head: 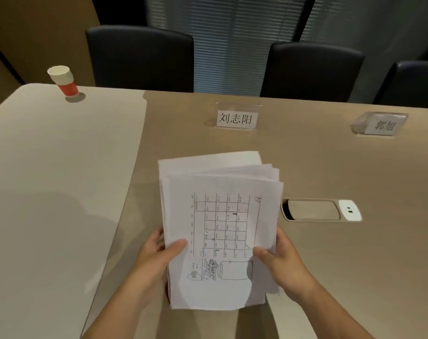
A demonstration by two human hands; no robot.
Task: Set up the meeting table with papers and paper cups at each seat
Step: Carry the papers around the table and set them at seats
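Note:
A loose stack of white papers (220,216) is held above the tan meeting table (306,155), its sheets fanned at the far end; the top sheet shows a printed grid and small drawings. My left hand (156,253) grips the stack's left edge, thumb on the top sheet. My right hand (281,260) grips the right edge, thumb also on top. A white and red paper cup (63,80) stands upright on the pale table section (49,167) at the far left.
Two clear name card holders, one upright (236,117) straight ahead and one tipped back (379,124) at the right, sit near the far edge. A cable port with a white socket (321,209) is set into the table. Dark chairs (139,57) line the far side.

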